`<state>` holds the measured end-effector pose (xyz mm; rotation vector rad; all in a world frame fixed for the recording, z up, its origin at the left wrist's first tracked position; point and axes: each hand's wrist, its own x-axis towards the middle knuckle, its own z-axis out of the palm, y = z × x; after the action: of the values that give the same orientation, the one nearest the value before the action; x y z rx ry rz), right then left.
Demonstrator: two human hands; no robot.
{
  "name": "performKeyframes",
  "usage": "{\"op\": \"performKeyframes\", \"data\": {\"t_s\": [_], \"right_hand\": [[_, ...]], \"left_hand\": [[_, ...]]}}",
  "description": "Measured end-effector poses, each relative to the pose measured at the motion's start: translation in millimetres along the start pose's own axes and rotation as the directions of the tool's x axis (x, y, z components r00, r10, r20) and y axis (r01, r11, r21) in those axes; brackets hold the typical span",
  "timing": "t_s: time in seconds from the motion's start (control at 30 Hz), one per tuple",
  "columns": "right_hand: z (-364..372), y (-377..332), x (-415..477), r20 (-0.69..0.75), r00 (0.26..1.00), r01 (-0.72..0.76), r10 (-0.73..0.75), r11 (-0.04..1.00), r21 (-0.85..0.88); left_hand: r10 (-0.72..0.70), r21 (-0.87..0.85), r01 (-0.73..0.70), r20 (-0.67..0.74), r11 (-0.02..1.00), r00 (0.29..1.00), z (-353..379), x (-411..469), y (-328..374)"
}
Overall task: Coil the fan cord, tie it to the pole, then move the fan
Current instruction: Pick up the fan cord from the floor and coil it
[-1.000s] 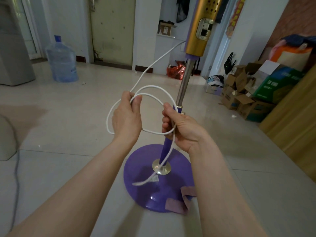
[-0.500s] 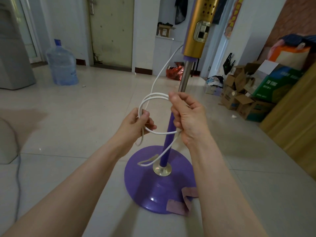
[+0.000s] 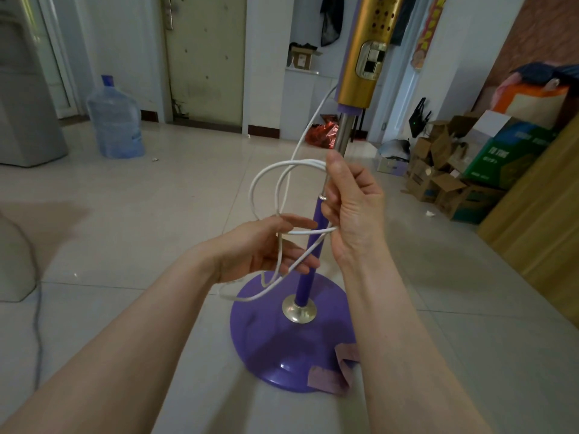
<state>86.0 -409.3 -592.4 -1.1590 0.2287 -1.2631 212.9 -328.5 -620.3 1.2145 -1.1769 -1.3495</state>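
Tiled floor (image 3: 156, 214); white cord (image 3: 266, 180) loops in both hands' grip.

I see soft, even daylight filling the room, with a pale sheen on the floor tiles (image 3: 194, 195) and faint shadows under the fan base (image 3: 291, 349). My wide lens bends the walls at the edges, and the far boxes (image 3: 445, 183) look slightly soft.

no legible text anywhere
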Motion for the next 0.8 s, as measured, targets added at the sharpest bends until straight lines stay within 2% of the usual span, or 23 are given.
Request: {"op": "performKeyframes", "data": {"t_s": [0.1,0.2,0.3,0.37,0.43,0.5,0.63,0.73,0.77,0.8], "right_hand": [[0,4,2,-0.002,1.0,0.013,-0.013,1.0,-0.004],[-4,10,3,0.004,0.999,-0.036,0.036,0.999,-0.001],[-3,25,-1,-0.008,0.969,-0.246,0.247,0.969,0.026],[-1,42,-7,0.006,0.928,-0.367,0.373,0.916,-0.164],[0,57,-13,0.049,0.913,-0.354,0.406,0.845,-0.401],[-3,64,-14,0.061,0.9,-0.351,0.431,0.802,-0.482],[-8,61,-8,0.049,0.876,-0.387,0.48,0.759,-0.524],[-9,61,-9,0.027,0.882,-0.403,0.471,0.782,-0.476],[-8,61,-8,0.002,0.886,-0.418,0.464,0.8,-0.431],[-7,62,-8,-0.04,0.887,-0.44,0.46,0.817,-0.372]], "left_hand": [[0.007,0.02,-0.006,-0.044,1.0,0.999,1,2,-1],[0.041,-0.003,-0.042,-0.185,0.999,0.982,3,7,-7],[0.086,-0.148,-0.142,-0.33,0.979,0.94,6,13,-9],[0.105,-0.253,-0.207,-0.365,0.945,0.925,9,18,-8],[0.124,-0.289,-0.239,-0.365,0.927,0.923,11,19,-10],[0.124,-0.311,-0.233,-0.333,0.921,0.935,10,20,-16],[0.054,-0.39,-0.145,-0.234,0.91,0.971,8,22,-24],[-0.001,-0.512,-0.06,-0.117,0.857,0.993,8,23,-23],[-0.032,-0.478,-0.033,-0.128,0.878,0.991,6,21,-20],[-0.051,-0.318,-0.014,-0.194,0.948,0.98,3,20,-18]]}}
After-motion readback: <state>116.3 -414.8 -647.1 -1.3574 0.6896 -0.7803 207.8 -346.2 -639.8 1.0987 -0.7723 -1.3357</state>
